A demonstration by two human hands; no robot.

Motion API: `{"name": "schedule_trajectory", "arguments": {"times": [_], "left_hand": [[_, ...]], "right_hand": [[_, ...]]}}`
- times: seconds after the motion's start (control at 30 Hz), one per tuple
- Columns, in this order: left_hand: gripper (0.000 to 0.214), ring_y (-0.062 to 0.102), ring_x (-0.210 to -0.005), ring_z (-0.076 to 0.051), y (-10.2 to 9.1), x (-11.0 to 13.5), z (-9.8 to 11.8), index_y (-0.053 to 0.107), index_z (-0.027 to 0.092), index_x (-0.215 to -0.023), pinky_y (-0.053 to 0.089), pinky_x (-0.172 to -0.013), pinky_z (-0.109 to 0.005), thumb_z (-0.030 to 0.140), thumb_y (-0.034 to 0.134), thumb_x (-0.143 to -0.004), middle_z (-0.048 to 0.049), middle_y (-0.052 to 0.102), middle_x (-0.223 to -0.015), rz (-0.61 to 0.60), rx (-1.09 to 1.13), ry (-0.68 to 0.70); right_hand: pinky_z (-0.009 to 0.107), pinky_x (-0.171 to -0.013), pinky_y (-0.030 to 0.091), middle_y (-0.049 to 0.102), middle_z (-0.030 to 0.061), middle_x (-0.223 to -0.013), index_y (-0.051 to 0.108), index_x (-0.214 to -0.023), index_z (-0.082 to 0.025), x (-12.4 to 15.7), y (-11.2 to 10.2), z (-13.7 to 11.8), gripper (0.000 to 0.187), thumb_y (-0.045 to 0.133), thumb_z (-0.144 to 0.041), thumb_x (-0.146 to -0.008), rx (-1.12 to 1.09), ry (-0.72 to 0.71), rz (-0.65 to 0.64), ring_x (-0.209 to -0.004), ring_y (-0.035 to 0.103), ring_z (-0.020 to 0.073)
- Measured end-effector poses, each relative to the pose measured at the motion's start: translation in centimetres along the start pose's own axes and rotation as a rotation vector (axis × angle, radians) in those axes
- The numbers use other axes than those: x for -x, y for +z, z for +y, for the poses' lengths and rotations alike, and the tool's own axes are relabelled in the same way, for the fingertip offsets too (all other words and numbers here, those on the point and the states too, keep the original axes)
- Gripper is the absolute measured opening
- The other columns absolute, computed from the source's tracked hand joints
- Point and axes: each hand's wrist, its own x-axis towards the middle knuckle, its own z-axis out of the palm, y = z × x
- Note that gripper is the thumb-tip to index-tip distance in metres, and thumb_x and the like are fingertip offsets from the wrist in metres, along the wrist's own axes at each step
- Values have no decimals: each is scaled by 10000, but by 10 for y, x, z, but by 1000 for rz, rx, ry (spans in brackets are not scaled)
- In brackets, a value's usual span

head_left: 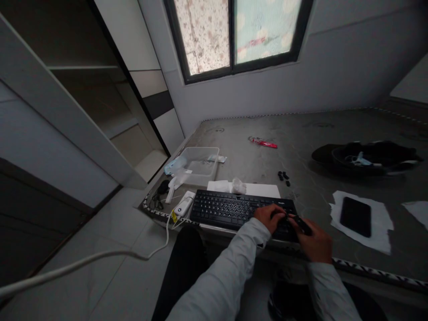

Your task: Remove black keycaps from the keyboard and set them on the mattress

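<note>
A black keyboard [220, 208] lies along the front edge of the grey quilted surface. Over its right end my left hand [269, 217] is closed, fingertips bent together at the keys; whatever they pinch is too small and dark to make out. My right hand [316, 243] is wrapped round a slim black tool [302, 225], whose kind does not show clearly. Its fingertips meet those of the left hand above the keyboard. Behind the keyboard lie several small black pieces [283, 176], resembling loose keycaps, and a white sheet [262, 190] with a crumpled tissue [238, 186].
To the left stand a clear plastic box [200, 165] and a white power strip [183, 204], its cable trailing to the floor. A phone [356, 216] rests on white paper at right. Farther back are a black cap [368, 156] and a red packet [265, 143].
</note>
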Motion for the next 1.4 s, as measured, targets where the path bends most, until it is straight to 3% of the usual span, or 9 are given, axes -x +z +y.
{"name": "schedule_trajectory", "arguments": {"times": [0.33,0.73,1.07,1.4], "left_hand": [[140,674,-849,-147,-1,-1,5,669,213,-976,525,-815,-256,268,632,-852,3,725,-899,22,-4,-60],[185,674,-932,-143,3,-1,-7,719,236,-985,507,-892,-257,320,579,-898,12,740,-972,-6,21,17],[267,681,-996,-169,0,-1,-4,711,270,-1098,519,-948,-310,296,662,-837,4,735,-1076,-39,9,45],[220,682,-990,-159,1,-1,-5,732,259,-1049,513,-947,-281,257,646,-847,15,740,-1057,-23,54,45]], "right_hand": [[303,-671,491,730,47,-923,749,-998,-269,3,2,6,444,503,-616,-871,0,-109,-19,-793,681,221],[303,-717,503,728,43,-950,743,-974,-257,1,1,4,405,546,-592,-860,-66,-81,-12,-842,683,223],[320,-737,506,730,66,-938,747,-931,-234,-2,-2,1,445,500,-600,-876,-87,10,-6,-859,682,242],[296,-694,503,726,56,-904,753,-942,-224,0,-1,6,441,514,-589,-878,-64,-39,32,-808,680,222]]}}
